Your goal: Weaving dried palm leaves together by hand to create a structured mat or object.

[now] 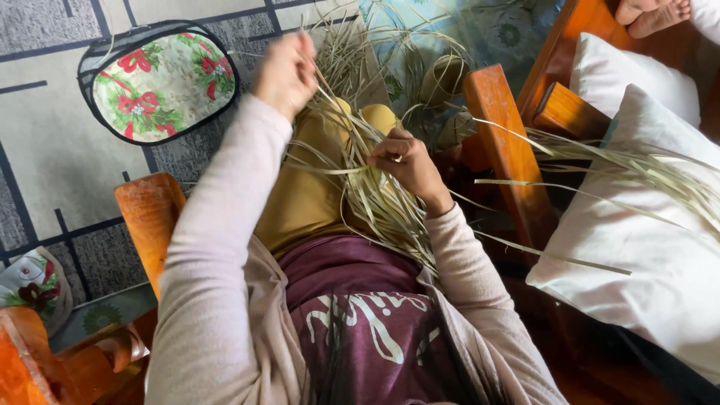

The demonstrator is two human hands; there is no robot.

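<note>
Resting on the lap, thin, light, bendy dry leaf strips (375, 199) are being pinched by the right hand (405, 161), while the left hand (286, 71), closed tight, is pulling one strip up.

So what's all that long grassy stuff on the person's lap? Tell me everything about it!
It is a bundle of long, thin, pale green-tan dried leaf strips, flat and stringy like straw. It lies across the yellow-trousered lap, ends fanning out loosely. The right hand pinches the bundle, and the raised left hand pulls a few strips upward.
</note>
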